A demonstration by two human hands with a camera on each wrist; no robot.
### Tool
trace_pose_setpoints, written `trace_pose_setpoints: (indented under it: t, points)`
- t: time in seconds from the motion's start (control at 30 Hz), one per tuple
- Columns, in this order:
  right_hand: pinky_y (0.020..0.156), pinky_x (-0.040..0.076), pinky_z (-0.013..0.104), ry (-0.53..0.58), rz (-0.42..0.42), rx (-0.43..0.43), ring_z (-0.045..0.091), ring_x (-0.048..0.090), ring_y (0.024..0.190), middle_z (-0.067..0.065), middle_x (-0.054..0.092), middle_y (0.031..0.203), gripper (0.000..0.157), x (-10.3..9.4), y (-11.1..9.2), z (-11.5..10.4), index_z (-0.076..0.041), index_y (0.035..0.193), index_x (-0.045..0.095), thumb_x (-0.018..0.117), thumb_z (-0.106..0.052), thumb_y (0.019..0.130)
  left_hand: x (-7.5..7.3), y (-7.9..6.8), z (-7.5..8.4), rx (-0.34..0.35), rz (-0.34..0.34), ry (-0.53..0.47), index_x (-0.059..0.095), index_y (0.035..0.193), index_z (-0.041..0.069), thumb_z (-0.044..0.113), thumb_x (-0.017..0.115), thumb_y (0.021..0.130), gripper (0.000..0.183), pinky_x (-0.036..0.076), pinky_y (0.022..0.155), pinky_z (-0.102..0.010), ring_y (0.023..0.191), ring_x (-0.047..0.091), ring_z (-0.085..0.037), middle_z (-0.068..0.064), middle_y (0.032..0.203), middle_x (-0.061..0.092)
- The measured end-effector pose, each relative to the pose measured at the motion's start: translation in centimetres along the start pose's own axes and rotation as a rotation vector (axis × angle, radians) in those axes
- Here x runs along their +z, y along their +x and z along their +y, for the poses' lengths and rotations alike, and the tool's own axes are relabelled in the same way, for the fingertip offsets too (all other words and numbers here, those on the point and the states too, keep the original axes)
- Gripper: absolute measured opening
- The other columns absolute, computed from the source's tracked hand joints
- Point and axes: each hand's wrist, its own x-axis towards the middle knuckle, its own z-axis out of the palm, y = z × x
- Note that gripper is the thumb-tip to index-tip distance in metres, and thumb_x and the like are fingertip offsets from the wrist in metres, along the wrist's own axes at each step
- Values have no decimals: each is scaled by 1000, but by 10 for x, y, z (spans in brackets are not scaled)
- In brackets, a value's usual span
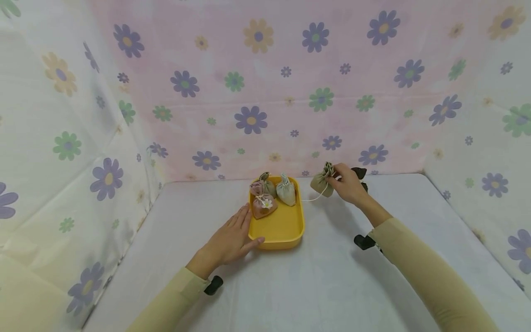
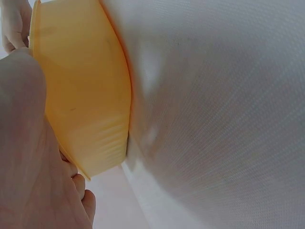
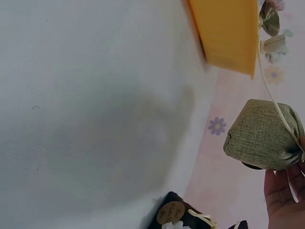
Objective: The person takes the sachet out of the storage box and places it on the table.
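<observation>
My right hand [image 1: 348, 184] pinches the gathered neck of an olive-green drawstring pouch [image 1: 321, 183], holding it off the table to the right of a yellow tray [image 1: 286, 228]. Its pale cord [image 3: 276, 102] trails toward the tray's rim. My left hand [image 1: 228, 240] lies along the tray's left side, fingers straight and thumb over the near rim. At the tray's far end sit a pink pouch [image 1: 263, 210] with a white flower, a green pouch [image 1: 269, 188] behind it, and a pale grey-green pouch [image 1: 286, 191].
Behind my right hand is a black pouch [image 1: 359, 173], mostly hidden in the head view; its round brown label [image 3: 170, 213] shows in the right wrist view. A white cloth [image 1: 174, 230] covers the table. Flowered curtains [image 1: 282, 92] hang at the back and both sides.
</observation>
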Motion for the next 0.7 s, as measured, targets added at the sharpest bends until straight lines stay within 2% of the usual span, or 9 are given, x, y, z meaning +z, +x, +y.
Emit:
trace_pose_setpoints:
  t: [0.13, 0.3, 0.43, 0.7]
  points:
    - [90, 50, 51, -27, -21, 26, 40, 55, 110, 27, 54, 127, 31, 3, 2, 6, 9, 130, 56, 55, -9, 105, -1, -1, 1, 0, 1, -5, 17, 159, -9, 72, 28, 102, 99, 16, 127, -47, 158, 10, -34, -24, 169, 7]
    - [89, 50, 52, -42, -25, 47, 41, 54, 111, 27, 54, 125, 26, 6, 4, 13, 8, 126, 57, 54, -8, 105, -4, -2, 3, 0, -2, -17, 17, 159, -9, 72, 29, 102, 100, 17, 127, -47, 157, 10, -35, -25, 169, 8]
    - [88, 49, 52, -49, -18, 61, 42, 54, 111, 27, 54, 124, 24, 9, 5, 18, 8, 123, 58, 54, -7, 104, -3, -2, 2, 9, 26, -32, 20, 158, -11, 70, 31, 103, 99, 19, 126, -49, 157, 13, -36, -26, 168, 10]
    - [90, 49, 55, -53, -24, 107, 43, 53, 113, 29, 54, 126, 29, 13, 5, 23, 10, 128, 56, 54, -8, 105, -3, -2, 2, 10, 27, -14, 21, 158, -10, 70, 30, 103, 98, 20, 126, -48, 157, 13, -35, -25, 169, 10]
